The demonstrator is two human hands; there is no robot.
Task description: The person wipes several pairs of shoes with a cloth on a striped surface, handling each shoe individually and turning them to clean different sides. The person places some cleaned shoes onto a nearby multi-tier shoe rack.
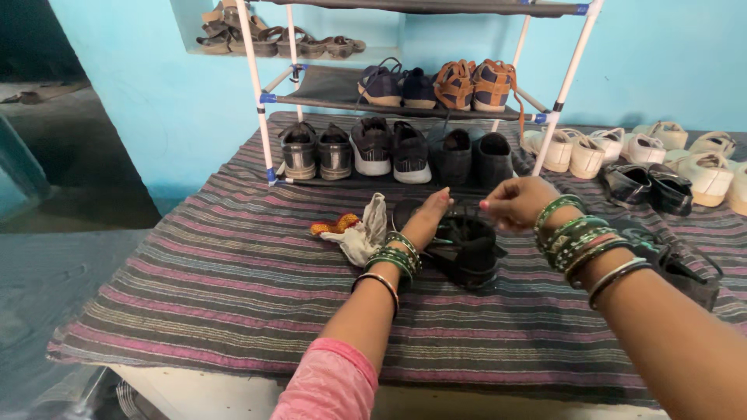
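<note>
Black shoe (467, 249) at frame centre: my left hand (428, 218) flat beside it, fingers together; right hand (517, 204) curled loosely above, gripping nothing.

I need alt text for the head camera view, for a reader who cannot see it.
Two bangled hands, left hand and right hand, reach over a black shoe lying on a striped cloth. A crumpled white rag lies beside the left hand, and a shoe rack with pairs of shoes stands behind.

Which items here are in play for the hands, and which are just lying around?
In play:
- left hand, on the black shoe
- right hand, above the shoe
- black shoe
- white cloth beside it

Lying about:
- shoes on the rack
- white shoes on the right
- sandals on the ledge
- striped mat
</note>
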